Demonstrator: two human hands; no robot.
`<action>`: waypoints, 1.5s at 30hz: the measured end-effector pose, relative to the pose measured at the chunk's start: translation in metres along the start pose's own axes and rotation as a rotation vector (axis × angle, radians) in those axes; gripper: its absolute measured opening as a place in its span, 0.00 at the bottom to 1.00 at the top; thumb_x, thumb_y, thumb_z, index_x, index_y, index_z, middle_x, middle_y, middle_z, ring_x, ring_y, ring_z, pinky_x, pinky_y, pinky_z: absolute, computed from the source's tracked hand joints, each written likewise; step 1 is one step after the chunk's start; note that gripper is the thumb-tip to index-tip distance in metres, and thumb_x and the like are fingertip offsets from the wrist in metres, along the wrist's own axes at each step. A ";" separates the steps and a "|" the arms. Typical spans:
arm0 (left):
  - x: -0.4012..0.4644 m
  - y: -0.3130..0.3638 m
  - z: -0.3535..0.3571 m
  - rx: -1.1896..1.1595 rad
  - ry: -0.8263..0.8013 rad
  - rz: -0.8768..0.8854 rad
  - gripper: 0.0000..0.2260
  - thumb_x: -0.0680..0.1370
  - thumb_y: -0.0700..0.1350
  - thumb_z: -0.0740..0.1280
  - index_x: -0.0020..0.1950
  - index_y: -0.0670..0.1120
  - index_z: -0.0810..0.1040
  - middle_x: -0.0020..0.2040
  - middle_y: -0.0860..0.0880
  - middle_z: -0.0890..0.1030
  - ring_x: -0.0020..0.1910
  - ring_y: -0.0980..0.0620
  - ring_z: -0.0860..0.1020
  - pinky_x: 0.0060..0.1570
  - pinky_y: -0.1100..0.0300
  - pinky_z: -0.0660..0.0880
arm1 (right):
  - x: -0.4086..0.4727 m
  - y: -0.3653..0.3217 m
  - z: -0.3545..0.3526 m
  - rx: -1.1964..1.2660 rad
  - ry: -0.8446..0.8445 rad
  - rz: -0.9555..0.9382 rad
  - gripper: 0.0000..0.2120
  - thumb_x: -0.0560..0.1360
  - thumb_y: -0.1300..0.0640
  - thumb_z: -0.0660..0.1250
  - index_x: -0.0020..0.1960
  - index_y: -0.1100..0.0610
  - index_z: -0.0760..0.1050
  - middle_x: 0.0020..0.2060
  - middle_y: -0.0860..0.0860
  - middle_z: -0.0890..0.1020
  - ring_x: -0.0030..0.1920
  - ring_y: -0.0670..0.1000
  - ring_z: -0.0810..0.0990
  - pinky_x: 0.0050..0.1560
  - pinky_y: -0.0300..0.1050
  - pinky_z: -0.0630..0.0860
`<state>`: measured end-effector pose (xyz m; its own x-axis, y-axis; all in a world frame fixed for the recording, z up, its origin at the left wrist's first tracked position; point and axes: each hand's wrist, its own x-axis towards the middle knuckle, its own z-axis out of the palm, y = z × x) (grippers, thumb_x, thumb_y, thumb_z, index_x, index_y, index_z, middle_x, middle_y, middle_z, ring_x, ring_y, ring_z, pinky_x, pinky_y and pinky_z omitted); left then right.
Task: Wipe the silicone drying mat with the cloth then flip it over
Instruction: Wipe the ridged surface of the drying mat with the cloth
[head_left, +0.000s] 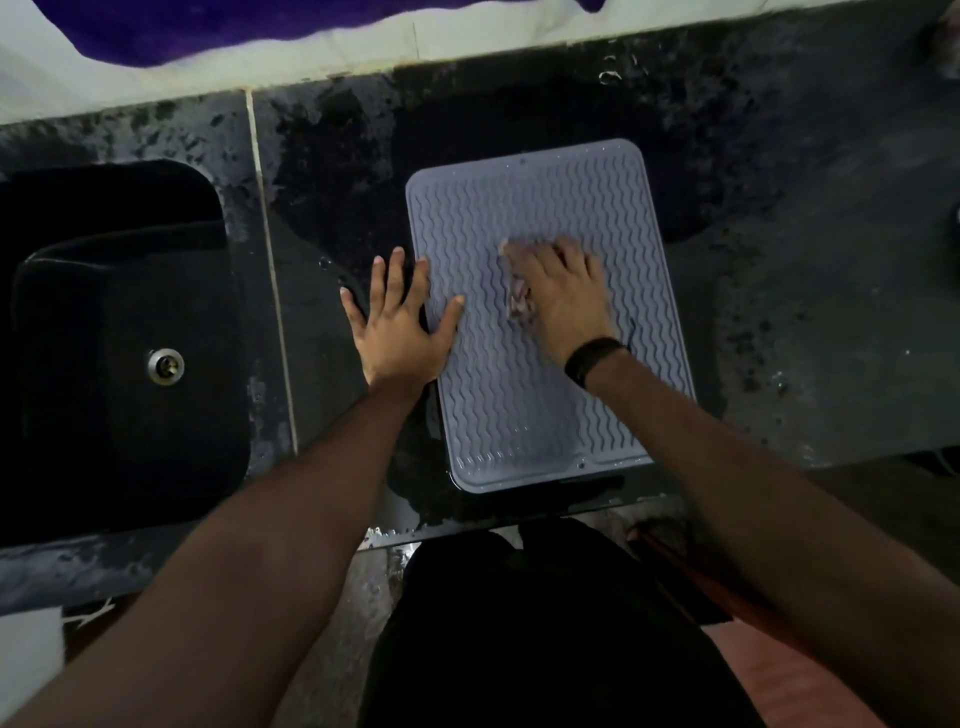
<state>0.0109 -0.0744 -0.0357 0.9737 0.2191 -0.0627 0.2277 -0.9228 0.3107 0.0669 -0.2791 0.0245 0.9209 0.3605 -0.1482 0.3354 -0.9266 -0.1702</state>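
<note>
A grey silicone drying mat (524, 415) with wavy ridges lies flat on the dark wet counter (779, 291), ridged side up. My right hand (563, 301) presses a small pale cloth (519, 301) onto the middle of the mat; the cloth is mostly hidden under the palm and blurred. My left hand (402, 322) lies flat with fingers spread on the mat's left edge, thumb on the mat and the other fingers partly on the counter. A black band sits on my right wrist.
A black sink (119, 332) with a metal drain (165, 366) is set in the counter at the left. A pale wall with a purple cloth (208, 26) runs along the back. The counter's front edge is just below the mat, near my body.
</note>
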 end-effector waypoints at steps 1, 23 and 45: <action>0.000 -0.001 0.001 -0.005 0.005 0.002 0.31 0.82 0.69 0.55 0.82 0.57 0.63 0.84 0.52 0.57 0.83 0.49 0.50 0.78 0.34 0.40 | -0.021 0.000 0.002 0.015 0.004 -0.003 0.32 0.71 0.58 0.71 0.74 0.55 0.66 0.68 0.54 0.73 0.70 0.59 0.67 0.64 0.56 0.64; 0.003 -0.003 0.003 -0.029 -0.015 0.017 0.40 0.77 0.77 0.50 0.82 0.55 0.61 0.84 0.51 0.56 0.83 0.49 0.49 0.77 0.33 0.38 | -0.164 -0.040 0.020 -0.059 -0.041 0.004 0.28 0.71 0.61 0.66 0.71 0.52 0.69 0.67 0.50 0.75 0.70 0.58 0.69 0.59 0.54 0.69; 0.003 -0.002 -0.002 0.051 -0.098 0.013 0.44 0.75 0.80 0.46 0.83 0.55 0.57 0.84 0.51 0.53 0.83 0.50 0.46 0.74 0.33 0.33 | -0.202 -0.022 0.012 -0.005 0.014 -0.259 0.22 0.69 0.60 0.58 0.62 0.53 0.77 0.58 0.50 0.81 0.61 0.57 0.75 0.56 0.49 0.67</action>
<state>0.0134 -0.0712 -0.0343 0.9723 0.1776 -0.1519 0.2130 -0.9408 0.2637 -0.1288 -0.3300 0.0460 0.8067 0.5846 -0.0864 0.5616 -0.8039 -0.1958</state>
